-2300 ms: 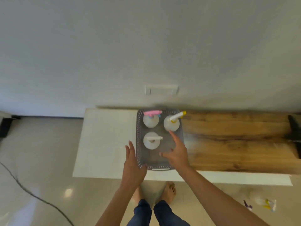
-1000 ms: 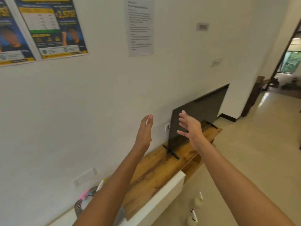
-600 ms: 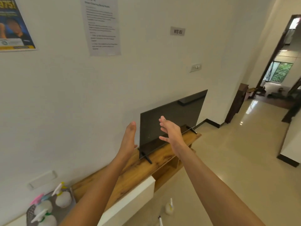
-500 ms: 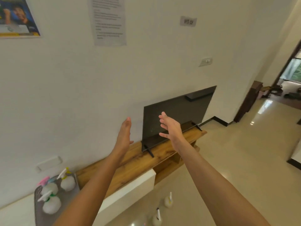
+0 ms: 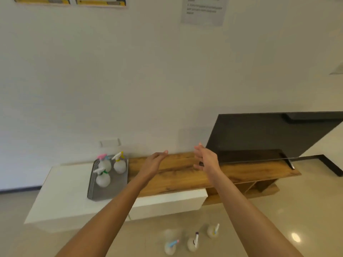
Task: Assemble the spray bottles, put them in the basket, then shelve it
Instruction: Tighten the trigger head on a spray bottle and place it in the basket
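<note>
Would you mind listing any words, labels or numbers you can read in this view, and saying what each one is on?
No text here can be read.
White sheet on the wall: printed lines, too blurred to read.
Two yellow-edged posters at the top edge: cut off, nothing legible.
Spray bottles in the basket: no label visible.

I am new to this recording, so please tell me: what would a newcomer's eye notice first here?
Two bare arms reach forward, left hand and right hand open and empty above the wooden bench. Left of them, a grey basket holds three spray bottles. Three more bottles stand on the floor below.
</note>
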